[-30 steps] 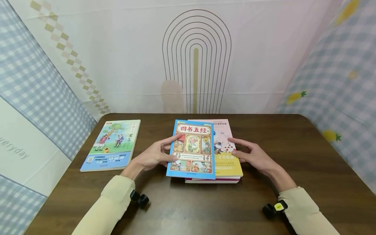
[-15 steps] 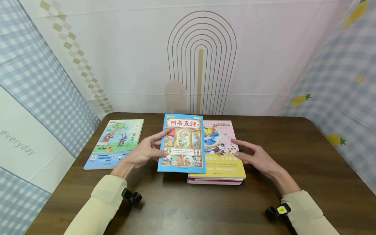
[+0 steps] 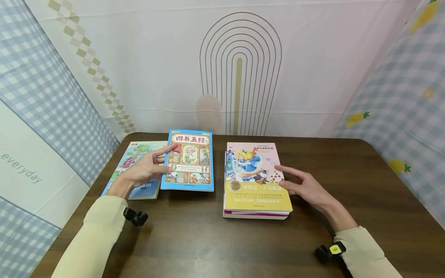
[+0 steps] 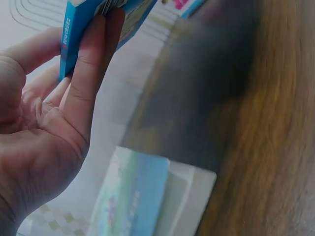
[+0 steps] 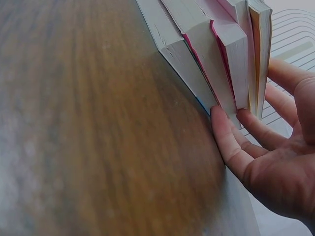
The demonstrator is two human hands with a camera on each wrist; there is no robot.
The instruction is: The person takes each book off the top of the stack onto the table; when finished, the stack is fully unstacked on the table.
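My left hand [image 3: 147, 168] grips a blue-bordered book [image 3: 189, 162] by its left edge, with thumb and index finger on the cover. In the left wrist view the other fingers [image 4: 88, 73] support the blue book [image 4: 81, 29] from below. It hangs above the table, partly overlapping a green-and-blue picture book [image 3: 149, 191] at the left. My right hand [image 3: 306, 189] touches the right side of a book stack [image 3: 257, 200], its fingers fairly straight. A pink-and-yellow book tops that stack. Several page edges [image 5: 236, 64] show beside the right fingertips [image 5: 219, 118] in the right wrist view.
All of this is on a dark brown wooden table [image 3: 208, 243] with rounded far corners. Behind it hangs a white cloth [image 3: 167, 69] with an arch pattern. Blue checked cloth [image 3: 410, 112] borders both sides.
My left hand has carried the blue-bordered book leftward off the stack, uncovering the pink-and-yellow book, and towards the green-and-blue one. My right hand has stayed at the stack's right side.
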